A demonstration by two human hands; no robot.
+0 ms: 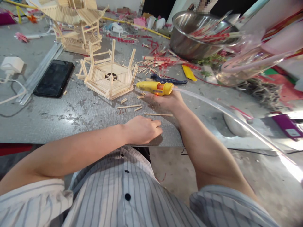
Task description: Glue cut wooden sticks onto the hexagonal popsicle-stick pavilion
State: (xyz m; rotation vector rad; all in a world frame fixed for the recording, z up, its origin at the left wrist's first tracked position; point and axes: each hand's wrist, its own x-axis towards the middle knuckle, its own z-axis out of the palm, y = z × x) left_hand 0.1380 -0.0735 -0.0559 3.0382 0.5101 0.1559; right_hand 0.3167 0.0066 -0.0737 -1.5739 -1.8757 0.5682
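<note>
My right hand (165, 100) is closed on the handle of a yellow hot glue gun (155, 87), whose nozzle points left at a hexagonal stick frame (121, 85). A clear glue stick (213, 107) trails from the back of the gun. The frame lies flat on the table with several upright posts and an opening in its middle. My left hand (143, 129) rests low over the table's front edge, its fingers loosely bent and apart, with nothing visible in them. Short loose sticks (129, 107) and one longer stick (158, 114) lie just beyond it.
Behind the frame stands a taller stick model (75, 31). A black phone (54, 78) and a white charger (12, 65) are on the left. Dark-handled pliers (169, 80) lie behind the gun. A metal pot (189, 36) of sticks and a clear container (251, 66) stand at right.
</note>
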